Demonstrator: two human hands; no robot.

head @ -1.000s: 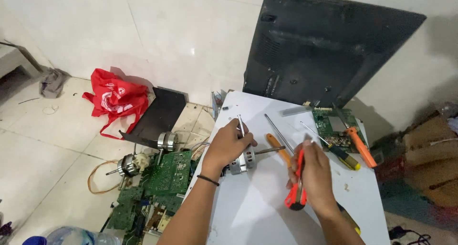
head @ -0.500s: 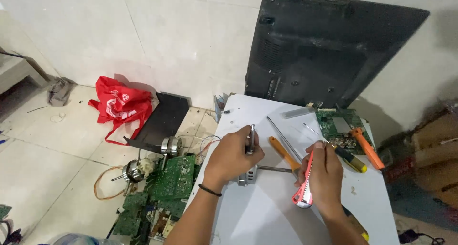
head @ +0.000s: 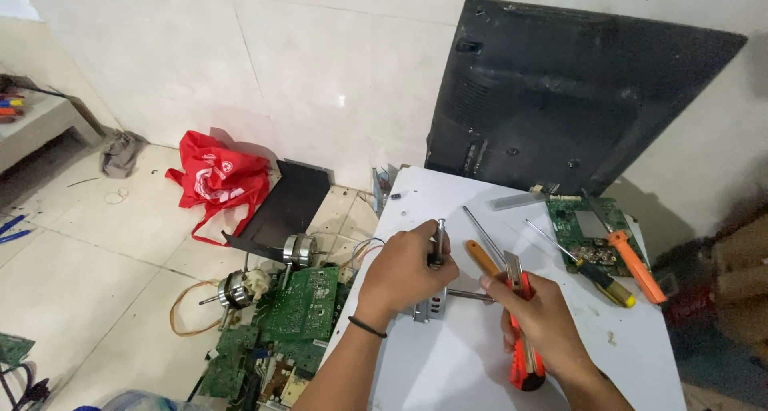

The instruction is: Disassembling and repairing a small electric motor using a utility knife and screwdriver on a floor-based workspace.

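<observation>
Left hand (head: pixel 404 271) raised metal rod (head: pixel 439 239) upright, right hand (head: pixel 538 325) kept orange pliers (head: pixel 524 355)

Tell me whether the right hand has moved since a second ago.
Yes. The right hand, gripping the orange pliers, has drawn back from the green circuit board toward the table's near edge.
</observation>
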